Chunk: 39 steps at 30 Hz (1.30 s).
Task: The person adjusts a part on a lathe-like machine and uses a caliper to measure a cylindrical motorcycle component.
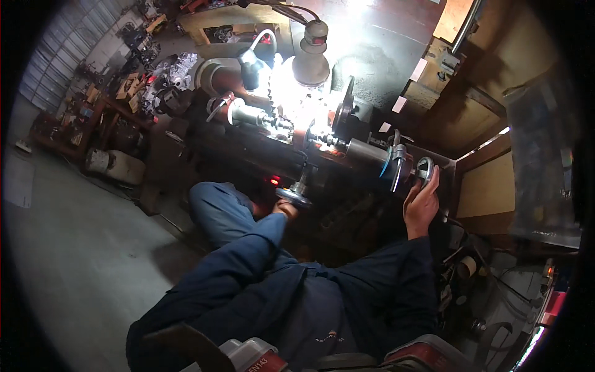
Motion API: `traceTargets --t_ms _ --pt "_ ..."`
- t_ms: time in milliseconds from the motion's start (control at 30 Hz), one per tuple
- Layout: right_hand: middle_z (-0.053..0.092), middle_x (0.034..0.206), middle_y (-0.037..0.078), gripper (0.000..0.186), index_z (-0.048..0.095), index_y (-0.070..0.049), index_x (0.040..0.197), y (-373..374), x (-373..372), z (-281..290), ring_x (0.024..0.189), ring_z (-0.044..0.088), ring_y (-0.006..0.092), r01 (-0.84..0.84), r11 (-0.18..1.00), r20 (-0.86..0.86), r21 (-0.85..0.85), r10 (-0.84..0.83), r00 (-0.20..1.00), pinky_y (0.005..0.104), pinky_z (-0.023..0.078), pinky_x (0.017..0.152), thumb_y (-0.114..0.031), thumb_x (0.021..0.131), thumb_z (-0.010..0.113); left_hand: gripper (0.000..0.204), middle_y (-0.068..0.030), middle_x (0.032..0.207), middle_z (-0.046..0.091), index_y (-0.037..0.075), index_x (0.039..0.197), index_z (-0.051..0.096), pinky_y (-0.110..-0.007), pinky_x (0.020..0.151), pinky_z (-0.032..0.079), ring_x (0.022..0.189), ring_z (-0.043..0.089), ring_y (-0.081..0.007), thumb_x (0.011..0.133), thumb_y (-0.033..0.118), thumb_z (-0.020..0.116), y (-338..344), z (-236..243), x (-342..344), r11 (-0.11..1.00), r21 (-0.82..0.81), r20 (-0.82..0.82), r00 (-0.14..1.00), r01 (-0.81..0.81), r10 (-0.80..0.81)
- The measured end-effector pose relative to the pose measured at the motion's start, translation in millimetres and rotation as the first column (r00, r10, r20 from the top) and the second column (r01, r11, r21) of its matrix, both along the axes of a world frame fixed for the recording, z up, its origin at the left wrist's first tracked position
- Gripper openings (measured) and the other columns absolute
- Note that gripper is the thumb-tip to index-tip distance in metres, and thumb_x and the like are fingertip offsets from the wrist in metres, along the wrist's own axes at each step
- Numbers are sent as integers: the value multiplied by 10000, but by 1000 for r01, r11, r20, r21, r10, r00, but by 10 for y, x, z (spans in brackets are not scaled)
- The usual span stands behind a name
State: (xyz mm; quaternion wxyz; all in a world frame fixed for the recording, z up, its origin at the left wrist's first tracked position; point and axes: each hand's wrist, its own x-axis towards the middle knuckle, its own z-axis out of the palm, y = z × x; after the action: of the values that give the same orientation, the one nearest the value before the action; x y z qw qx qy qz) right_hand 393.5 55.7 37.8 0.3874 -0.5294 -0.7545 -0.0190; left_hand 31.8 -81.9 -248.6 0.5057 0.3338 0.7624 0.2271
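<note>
My left hand grips a chrome handwheel on a short shaft at the front of a metal lathe-like machine. At the machine's right end, my right hand has its fingers around a second chrome handwheel, beside a cylindrical tailstock with a lever. A bright lamp on a bent neck lights the middle of the machine, where a spindle and small fittings sit in glare, too washed out to make out fully.
Metal parts and wooden racks crowd the left, near a pale canister. A wooden panel and plastic sheet stand at the right, above cables. Grey floor lies at the lower left.
</note>
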Motion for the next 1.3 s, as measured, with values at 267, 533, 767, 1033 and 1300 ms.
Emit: traceTargets --t_ms 267,533,767,1033,1300 --pt "570 1251 272 551 307 26 1429 45 134 -20 1017 625 438 65 998 7 -22 -65 998 456 513 848 -73 926 508 145 24 556 464 160 801 547 -290 382 306 417 387 -104 909 105 467 150 1401 -35 939 -273 534 778 -211 331" --pt "610 1175 271 555 308 43 1424 104 104 -33 947 645 429 61 998 14 12 -61 998 456 523 814 -81 920 505 136 -14 705 587 143 996 626 -357 528 450 606 552 -171 941 218 526 193 1140 657 964 -234 203 976 121 -74" --pt "530 1305 284 542 318 53 1417 104 31 -37 1069 615 427 42 997 -15 -69 -43 999 447 502 896 -87 922 489 275 -55 928 666 86 1041 618 -426 648 503 757 633 -210 951 305 476 -291 158 -501 965 94 -120 965 243 -232" --pt "512 1330 283 518 318 73 1408 150 80 -69 1097 599 443 81 995 40 -66 -78 996 453 497 911 -132 955 463 190 -82 853 661 70 919 643 -344 516 462 596 581 -175 844 237 594 83 881 716 934 -356 401 901 -15 167" --pt "504 1339 277 504 306 71 1409 157 76 -83 1144 580 437 111 991 87 -80 -104 991 459 487 949 -161 982 439 384 -106 858 609 -17 1098 509 -310 489 466 623 595 -180 726 -91 573 47 1880 245 904 -414 530 780 -103 332"
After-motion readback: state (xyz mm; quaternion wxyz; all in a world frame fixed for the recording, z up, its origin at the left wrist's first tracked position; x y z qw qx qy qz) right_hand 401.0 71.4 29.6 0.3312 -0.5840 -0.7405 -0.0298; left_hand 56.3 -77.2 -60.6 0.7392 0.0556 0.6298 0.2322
